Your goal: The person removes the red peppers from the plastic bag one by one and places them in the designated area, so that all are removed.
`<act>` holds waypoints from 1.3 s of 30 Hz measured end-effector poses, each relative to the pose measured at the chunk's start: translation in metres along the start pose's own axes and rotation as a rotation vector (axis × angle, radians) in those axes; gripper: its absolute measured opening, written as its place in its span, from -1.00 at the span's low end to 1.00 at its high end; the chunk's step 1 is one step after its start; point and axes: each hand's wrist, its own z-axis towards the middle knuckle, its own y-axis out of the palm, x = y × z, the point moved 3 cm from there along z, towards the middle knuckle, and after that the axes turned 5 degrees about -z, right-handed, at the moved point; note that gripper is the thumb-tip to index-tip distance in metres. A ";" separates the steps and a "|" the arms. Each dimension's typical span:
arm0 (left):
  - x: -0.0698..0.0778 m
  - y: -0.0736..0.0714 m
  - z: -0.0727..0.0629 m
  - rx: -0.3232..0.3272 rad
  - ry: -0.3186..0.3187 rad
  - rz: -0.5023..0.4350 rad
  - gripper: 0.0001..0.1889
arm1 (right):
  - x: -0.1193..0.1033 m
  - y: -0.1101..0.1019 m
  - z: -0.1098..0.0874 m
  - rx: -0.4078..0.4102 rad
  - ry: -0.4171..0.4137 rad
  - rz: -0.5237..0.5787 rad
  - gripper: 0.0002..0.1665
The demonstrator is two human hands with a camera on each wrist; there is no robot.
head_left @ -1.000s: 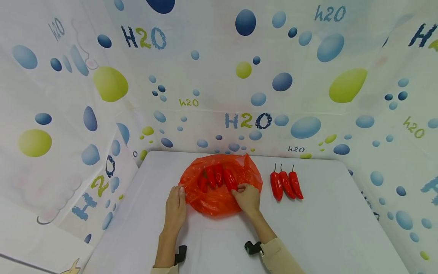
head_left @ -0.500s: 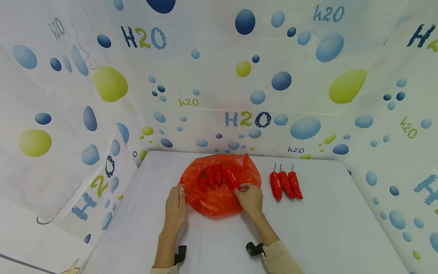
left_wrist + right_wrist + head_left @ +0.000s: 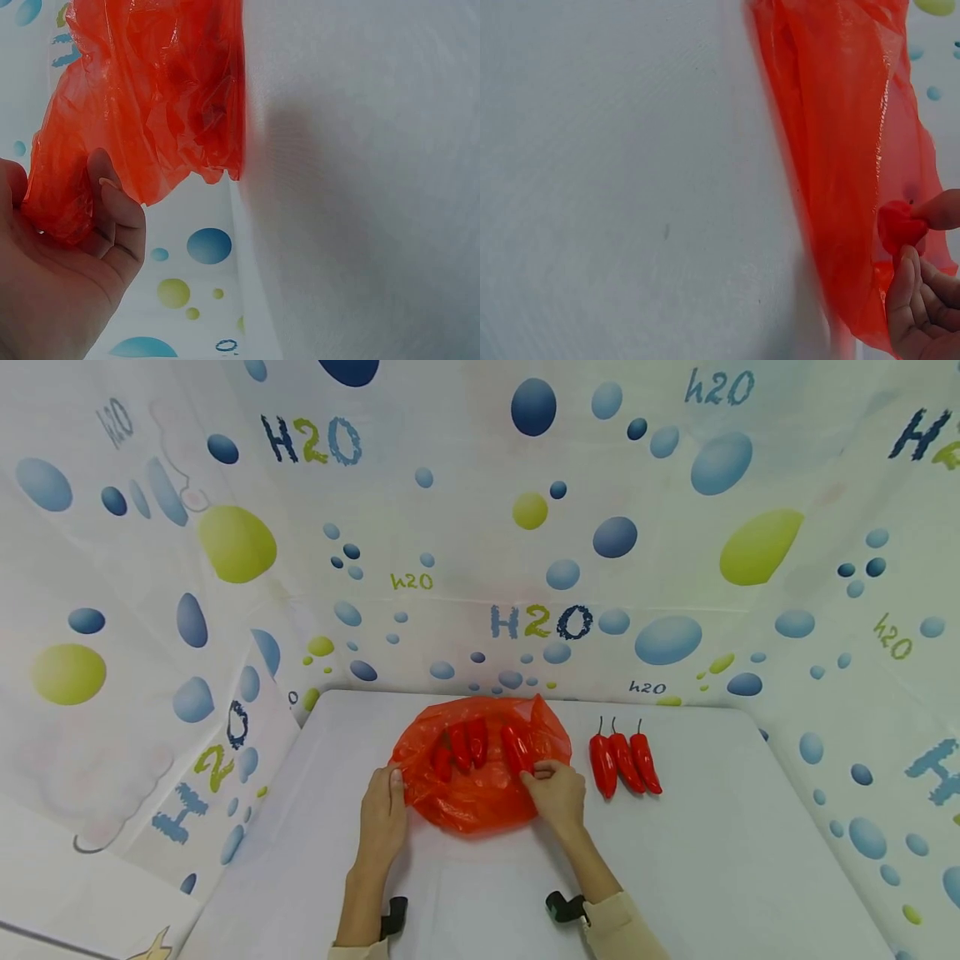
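Observation:
A thin orange-red plastic bag (image 3: pixel 465 814) lies spread with its mouth up in the head view. My left hand (image 3: pixel 382 814) grips the bag's left rim; in the left wrist view the fingers (image 3: pixel 120 210) curl round the bunched plastic. With my right hand (image 3: pixel 557 795) I pinch the lower tip of a red chili pepper (image 3: pixel 516 748) over the bag's right side. The right wrist view has that pepper's tip (image 3: pixel 900 225) between thumb and fingers. Several other red peppers (image 3: pixel 460 747) lie inside the bag, left of the held one.
Three red chili peppers (image 3: pixel 624 764) with stems pointing away lie side by side on the white table (image 3: pixel 720 852), right of the bag. Behind the table hangs a patterned curtain (image 3: pixel 450 527) with H2O lettering and blue and green spots.
My right hand has moved slightly right with the chili pepper, widening the gap to the other peppers in the bag. The left hand has stayed on the rim.

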 end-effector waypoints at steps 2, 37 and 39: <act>0.001 0.000 0.000 -0.005 -0.009 0.000 -0.63 | 0.000 -0.003 0.000 0.001 0.001 0.008 -0.67; -0.001 0.001 0.001 0.009 0.042 -0.008 -0.67 | 0.000 -0.031 -0.003 0.037 -0.008 0.049 -0.70; -0.001 0.001 0.001 0.012 0.047 -0.012 -0.68 | 0.001 -0.032 -0.003 0.038 -0.002 0.050 -0.70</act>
